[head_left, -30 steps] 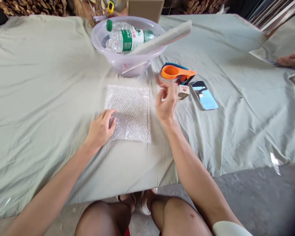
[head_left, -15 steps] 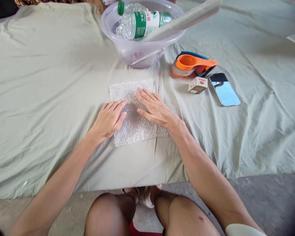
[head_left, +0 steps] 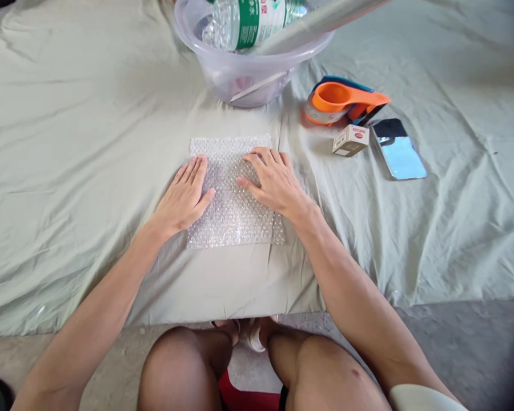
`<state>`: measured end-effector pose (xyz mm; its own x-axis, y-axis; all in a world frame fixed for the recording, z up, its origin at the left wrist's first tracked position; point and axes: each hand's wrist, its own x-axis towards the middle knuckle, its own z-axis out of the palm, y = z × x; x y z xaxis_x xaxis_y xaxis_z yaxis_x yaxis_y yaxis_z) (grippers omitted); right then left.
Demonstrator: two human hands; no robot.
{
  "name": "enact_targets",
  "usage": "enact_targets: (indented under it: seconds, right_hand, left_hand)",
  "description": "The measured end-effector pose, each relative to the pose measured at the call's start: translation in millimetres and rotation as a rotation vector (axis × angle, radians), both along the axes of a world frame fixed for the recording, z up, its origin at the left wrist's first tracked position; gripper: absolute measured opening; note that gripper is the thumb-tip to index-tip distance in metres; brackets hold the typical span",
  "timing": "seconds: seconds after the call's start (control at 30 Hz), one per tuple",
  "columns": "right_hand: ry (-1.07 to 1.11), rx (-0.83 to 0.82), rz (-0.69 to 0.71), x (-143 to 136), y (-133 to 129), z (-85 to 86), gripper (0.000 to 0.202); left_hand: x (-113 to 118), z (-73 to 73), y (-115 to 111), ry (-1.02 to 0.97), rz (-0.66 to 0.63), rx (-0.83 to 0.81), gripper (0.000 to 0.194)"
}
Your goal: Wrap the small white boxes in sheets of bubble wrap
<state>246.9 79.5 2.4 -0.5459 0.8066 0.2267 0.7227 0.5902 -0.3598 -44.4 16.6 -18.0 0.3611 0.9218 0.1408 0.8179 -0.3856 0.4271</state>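
Note:
A clear sheet of bubble wrap [head_left: 235, 220] lies flat on the cloth-covered table, roughly square. On its left edge rests my left hand [head_left: 184, 197], palm down, fingers stretched out and the thumb apart. My right hand [head_left: 276, 180] lies over the right side of the sheet with its fingers slightly bent and spread, the thumb pointing toward the middle. Neither hand grips anything. Part of the sheet's left and right edges is hidden under the hands.
Beyond the sheet stands a translucent purple basin [head_left: 257, 80] holding plastic bottles [head_left: 251, 25] and a long plastic roll [head_left: 325, 25]. To the right lie an orange-and-blue tape dispenser [head_left: 346, 100], a small box [head_left: 351, 141] and a phone [head_left: 400, 151]. The table edge is near my knees.
The sheet now lies straighter. My left hand has shifted slightly left with its fingers pointing more forward, and my right hand's fingers are more bent. The view has tilted down slightly.

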Motion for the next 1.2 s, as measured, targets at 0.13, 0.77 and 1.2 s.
enact_targets:
  seconds: [0.13,0.77,1.2]
  right_hand:
    - [0.041,0.008,-0.028,5.7,5.7,-8.2,0.072]
    - [0.115,0.044,-0.115,2.6,16.8,-20.1,0.046]
    - [0.201,0.099,-0.178,10.7,27.3,-15.3,0.040]
  left_hand:
    - [1.0,-0.2,0.7,0.035,0.019,0.031,0.084]
    - [16.9,24.7,-3.5,0.189,0.116,-0.134,0.080]
    - [23.6,31.6,-7.0,0.216,0.107,-0.121,0.081]
